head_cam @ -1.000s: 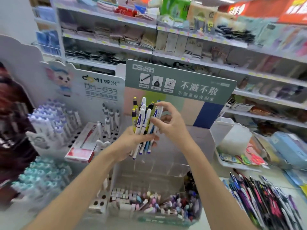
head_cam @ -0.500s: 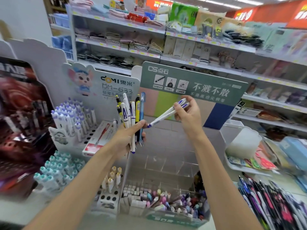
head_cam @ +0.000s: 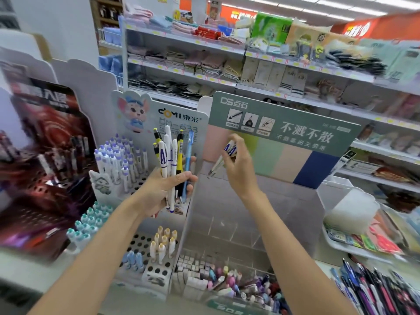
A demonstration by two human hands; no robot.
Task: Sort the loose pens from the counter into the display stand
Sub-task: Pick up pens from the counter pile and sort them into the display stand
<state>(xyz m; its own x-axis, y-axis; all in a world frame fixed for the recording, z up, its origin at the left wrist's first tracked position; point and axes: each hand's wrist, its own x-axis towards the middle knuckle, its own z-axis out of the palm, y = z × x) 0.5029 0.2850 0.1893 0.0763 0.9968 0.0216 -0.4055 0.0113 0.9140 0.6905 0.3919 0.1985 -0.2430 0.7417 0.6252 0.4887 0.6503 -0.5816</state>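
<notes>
My left hand (head_cam: 162, 189) grips a bunch of several pens (head_cam: 172, 155), white, yellow and blue, held upright in front of the white Domi stand (head_cam: 172, 114). My right hand (head_cam: 237, 165) pinches two white pens with blue print (head_cam: 223, 159), tips pointing down and left, over the upper rear row of the clear tiered display stand (head_cam: 250, 214) with the green header board (head_cam: 295, 123). The stand's upper compartments look empty; its front trough holds several small pens and erasers (head_cam: 227, 280).
White-and-purple capped pens (head_cam: 118, 160) fill the Domi stand on the left, with teal-capped ones (head_cam: 88, 223) below. A dark red display board (head_cam: 45, 160) stands far left. Dark pens (head_cam: 375, 289) lie at lower right beside a white tray (head_cam: 354, 210). Store shelves run behind.
My right hand pulled two white pens away from the bunch and turned them tip-down over the clear stand. My left hand and the bunch shifted left; the camera tilted up.
</notes>
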